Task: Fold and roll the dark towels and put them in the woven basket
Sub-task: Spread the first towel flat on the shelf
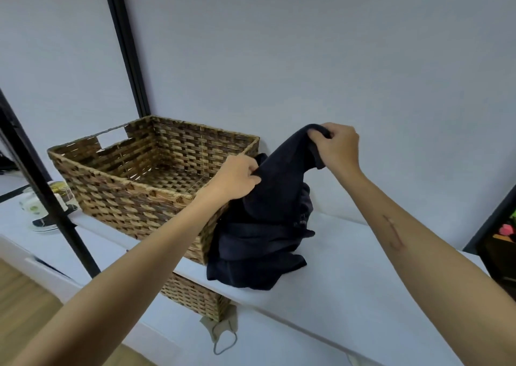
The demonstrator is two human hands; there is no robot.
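Top dark towel [275, 181] lifted off the heap — left hand [237, 180] pinching one bunched edge just beside the woven basket [117, 195], right hand [339, 149] curled round the opposite corner and raised higher, cloth slung between the two. Remaining pile of dark towels [251, 256] slumped on the white shelf [377, 268], touching the basket's right wall, lower folds close to the shelf's front edge. Basket interior showing bare weave only, nothing rolled inside yet. Risks from here, as a judgement: lifted towel possibly snagged on the layers beneath, so a sharp pull likely to drag the heap forward and off the edge; bunched grips instead of clean corners likely to give a crooked fold and a loose roll prone to unwinding once dropped in; left hand so near the rim that a wide shake-out could catch cloth on the weave or nudge the basket toward the black frame post [53, 198]. Limited bare shelf to the right for spreading flat — overhang possible. Writing: small pale tag [303, 221] on the pile, too blurred to read; jar [60, 195] beyond the post bearing a yellowish label, illegible; no brand readable anywhere.
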